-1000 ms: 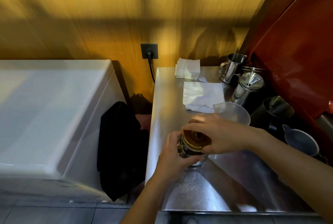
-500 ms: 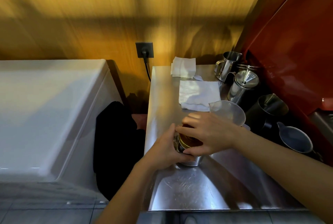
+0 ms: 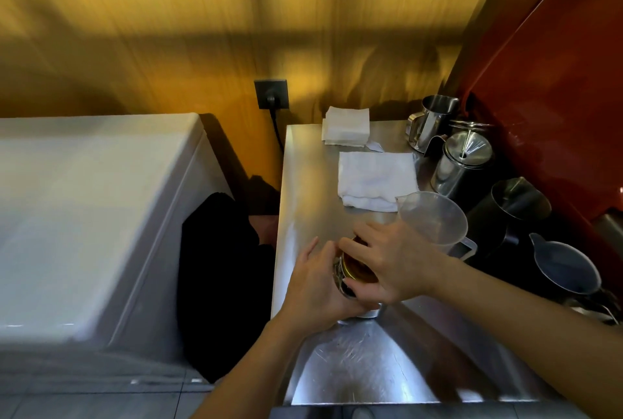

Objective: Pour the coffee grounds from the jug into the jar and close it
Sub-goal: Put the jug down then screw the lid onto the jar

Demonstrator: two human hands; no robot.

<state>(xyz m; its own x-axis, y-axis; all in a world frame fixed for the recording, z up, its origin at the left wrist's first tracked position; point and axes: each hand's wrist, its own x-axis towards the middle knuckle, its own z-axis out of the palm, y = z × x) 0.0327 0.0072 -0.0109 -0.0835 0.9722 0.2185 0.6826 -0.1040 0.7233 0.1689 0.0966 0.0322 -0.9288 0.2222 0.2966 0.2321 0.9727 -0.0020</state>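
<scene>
The jar stands on the steel counter [image 3: 354, 361], mostly hidden by both hands; only a bit of its base [image 3: 369, 312] and its gold lid [image 3: 355, 267] show. My left hand [image 3: 318, 287] wraps the jar's side from the left. My right hand [image 3: 391, 267] lies over the top, fingers around the gold lid's edge. The clear plastic jug [image 3: 435, 219] stands upright just behind my right hand and looks empty.
Folded white cloths [image 3: 376, 181] and a stack of napkins [image 3: 345, 127] lie at the back. Steel pitchers [image 3: 433, 118], a lidded steel pot [image 3: 463, 162], a black pitcher [image 3: 512, 206] and a grey jug [image 3: 566, 268] crowd the right side. The counter's left edge drops to a dark gap beside a white chest [image 3: 94, 216].
My right hand has turned on the gold lid, fingers shifting round its rim. My left hand keeps its grip on the jar. The camera has shifted slightly.
</scene>
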